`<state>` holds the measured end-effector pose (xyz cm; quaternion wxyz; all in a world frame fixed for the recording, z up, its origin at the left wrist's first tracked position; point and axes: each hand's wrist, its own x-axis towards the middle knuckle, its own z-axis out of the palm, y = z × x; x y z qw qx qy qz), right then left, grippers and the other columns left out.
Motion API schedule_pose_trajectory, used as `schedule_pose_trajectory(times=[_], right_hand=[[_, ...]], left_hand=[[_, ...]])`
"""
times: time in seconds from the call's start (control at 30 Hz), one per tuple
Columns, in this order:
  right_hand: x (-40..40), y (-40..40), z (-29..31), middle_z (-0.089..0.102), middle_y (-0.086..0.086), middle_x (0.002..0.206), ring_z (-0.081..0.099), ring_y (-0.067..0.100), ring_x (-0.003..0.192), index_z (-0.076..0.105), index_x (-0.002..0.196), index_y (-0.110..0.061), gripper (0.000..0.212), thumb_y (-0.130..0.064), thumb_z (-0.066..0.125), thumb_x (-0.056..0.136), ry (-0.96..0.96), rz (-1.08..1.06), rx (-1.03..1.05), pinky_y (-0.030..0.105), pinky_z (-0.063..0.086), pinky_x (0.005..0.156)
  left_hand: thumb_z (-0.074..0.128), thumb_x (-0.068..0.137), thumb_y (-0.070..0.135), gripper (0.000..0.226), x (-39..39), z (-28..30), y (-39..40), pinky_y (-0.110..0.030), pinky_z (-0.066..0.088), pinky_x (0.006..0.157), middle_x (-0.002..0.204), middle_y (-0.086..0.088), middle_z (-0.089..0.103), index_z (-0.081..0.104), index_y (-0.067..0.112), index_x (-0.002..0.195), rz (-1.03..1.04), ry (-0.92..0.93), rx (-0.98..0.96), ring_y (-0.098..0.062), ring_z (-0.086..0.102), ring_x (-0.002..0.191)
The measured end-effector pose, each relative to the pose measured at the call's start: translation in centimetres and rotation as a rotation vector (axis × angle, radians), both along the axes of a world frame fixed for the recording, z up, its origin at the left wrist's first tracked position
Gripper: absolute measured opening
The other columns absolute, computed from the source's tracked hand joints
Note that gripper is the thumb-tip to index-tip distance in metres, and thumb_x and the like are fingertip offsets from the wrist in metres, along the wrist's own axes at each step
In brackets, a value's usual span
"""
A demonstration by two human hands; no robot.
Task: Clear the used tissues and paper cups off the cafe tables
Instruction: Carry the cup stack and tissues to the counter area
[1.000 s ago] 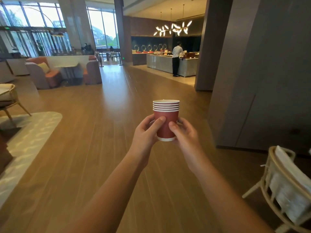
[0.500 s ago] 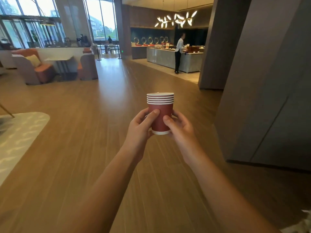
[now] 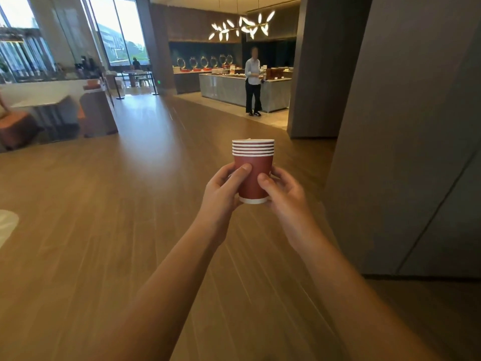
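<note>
Paper cups (image 3: 253, 171), red, nested in one upright stack, white rims showing; contents hidden. Left hand (image 3: 223, 188) and right hand (image 3: 284, 191) both clamped round bottom cup, above wood floor (image 3: 104, 230).

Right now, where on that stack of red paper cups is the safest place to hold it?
Grip the stack of red paper cups on the outer cup's lower wall, from opposite sides, as the left hand and right hand do. The stack stands upright, and the nested rims above offer little wall.

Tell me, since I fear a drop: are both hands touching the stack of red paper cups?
Touching. The head view shows the left hand and right hand wrapped around the stack of red paper cups, thumbs pressed on its front wall.
</note>
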<state>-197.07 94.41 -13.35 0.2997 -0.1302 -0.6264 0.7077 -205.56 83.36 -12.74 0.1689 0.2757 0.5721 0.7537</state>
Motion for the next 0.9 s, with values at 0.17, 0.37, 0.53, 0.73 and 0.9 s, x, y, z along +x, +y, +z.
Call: schedule_pose_trajectory(times=[0.17,0.37,0.53,0.73,0.9], right_hand=[[-9.6,10.6,-0.4,0.071,-0.022,0.107,0.074,0.003,0.098,0.059,0.116,-0.042,0.03,-0.033,0.073,0.092,-0.002,-0.023,-0.017,0.021,0.061,0.078],[-21.1,20.4,0.3,0.073,-0.033,0.099,0.072,-0.005,0.097,0.062,0.107,-0.051,0.027,-0.048,0.075,0.083,-0.033,0.017,0.018,0.017,0.059,0.071],[-31.5,26.5,-0.9,0.075,-0.024,0.109,0.073,0.001,0.102,0.065,0.107,-0.053,0.039,-0.062,0.076,0.07,-0.054,0.038,0.013,0.022,0.061,0.077],[-45.2,34.3,-3.2,0.073,-0.034,0.096,0.071,-0.007,0.096,0.062,0.107,-0.05,0.027,-0.041,0.076,0.086,-0.084,-0.019,0.016,0.016,0.059,0.072],[-55.0,40.8,-3.3,0.074,-0.028,0.098,0.071,-0.008,0.095,0.057,0.114,-0.042,0.032,-0.032,0.075,0.09,-0.108,-0.086,0.023,0.016,0.059,0.073]], left_hand=[[0.071,0.087,0.047,0.059,-9.6,0.0,10.7,-0.037,0.06,0.091,0.128,-0.005,0.075,0.064,0.018,0.138,-0.003,-0.018,-0.024,-0.02,0.072,0.117],[0.073,0.09,0.045,0.052,-20.5,0.2,20.0,-0.036,0.062,0.093,0.124,0.004,0.077,0.064,0.024,0.137,0.036,0.001,-0.023,-0.013,0.074,0.113],[0.071,0.096,0.04,0.044,-30.8,-1.2,26.1,-0.033,0.062,0.089,0.123,0.003,0.077,0.066,0.023,0.136,0.042,-0.008,-0.001,-0.014,0.074,0.113],[0.069,0.086,0.056,0.057,-45.1,-3.7,34.5,-0.038,0.06,0.093,0.124,-0.002,0.076,0.068,0.023,0.133,-0.001,-0.075,0.004,-0.019,0.072,0.116],[0.066,0.084,0.064,0.06,-55.1,-3.6,41.7,-0.03,0.058,0.086,0.123,0.0,0.077,0.069,0.027,0.131,-0.072,-0.129,-0.013,-0.016,0.074,0.113]])
